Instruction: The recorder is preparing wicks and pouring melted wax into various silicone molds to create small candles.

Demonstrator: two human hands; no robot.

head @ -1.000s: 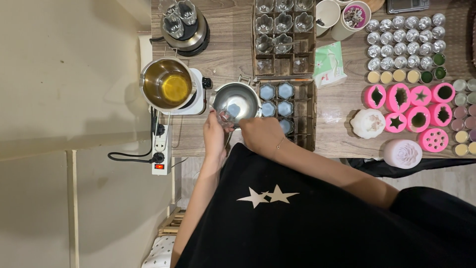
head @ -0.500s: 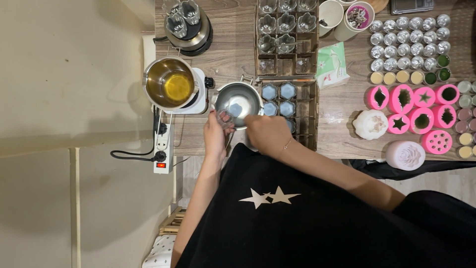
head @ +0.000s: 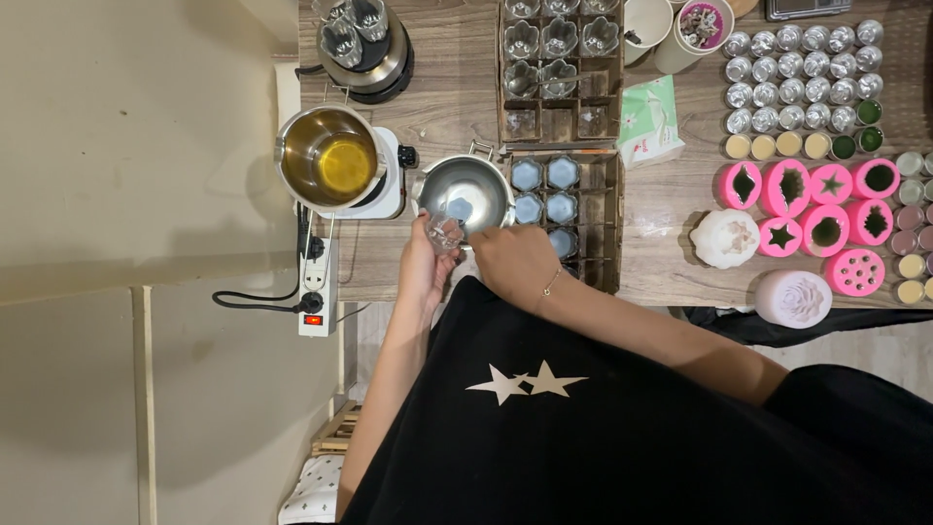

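My left hand (head: 420,267) fingers pinch a small clear glass (head: 443,231) at the steel pot (head: 465,194) rim, nudged up a bit vs a sec ago. Right hand (head: 515,264) grips the pot's near edge; handle hidden under it. Wooden worktop (head: 452,97), beige floor at left.

We saw pale blue wax in the silver steel pot (head: 466,192). Left of that pot, another pot (head: 328,158) held amber-yellow liquid; right of it stood bright pink moulds (head: 812,207). Our black shirt (head: 622,428) bore two cream stars.
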